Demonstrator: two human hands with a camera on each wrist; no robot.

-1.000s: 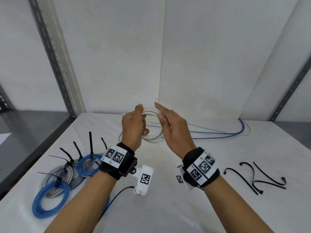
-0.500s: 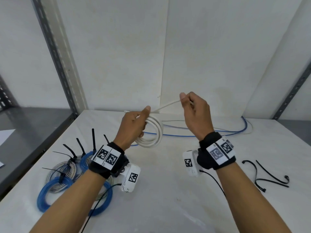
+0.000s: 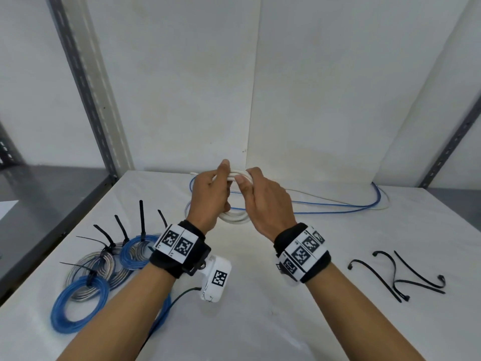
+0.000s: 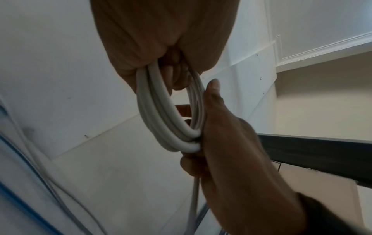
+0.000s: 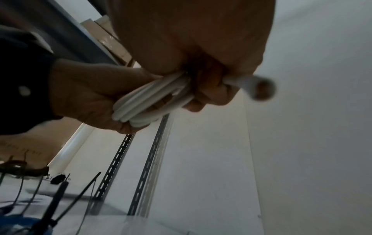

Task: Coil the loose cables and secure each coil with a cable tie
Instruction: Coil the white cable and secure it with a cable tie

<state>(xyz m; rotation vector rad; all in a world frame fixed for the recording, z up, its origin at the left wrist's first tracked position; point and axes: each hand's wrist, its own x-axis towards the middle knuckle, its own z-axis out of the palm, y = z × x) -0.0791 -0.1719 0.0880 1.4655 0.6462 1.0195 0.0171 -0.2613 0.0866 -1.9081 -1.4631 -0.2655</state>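
Tied coils point(image 3: 104, 267) left, cable ties point(image 3: 398, 277) right

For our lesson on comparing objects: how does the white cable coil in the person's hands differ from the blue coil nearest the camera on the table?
The white cable coil is held in the air by the left hand and right hand; the blue coil lies flat on the table. The white cable coil has no tie; the blue coil carries a black cable tie. Both are wound into round loops.
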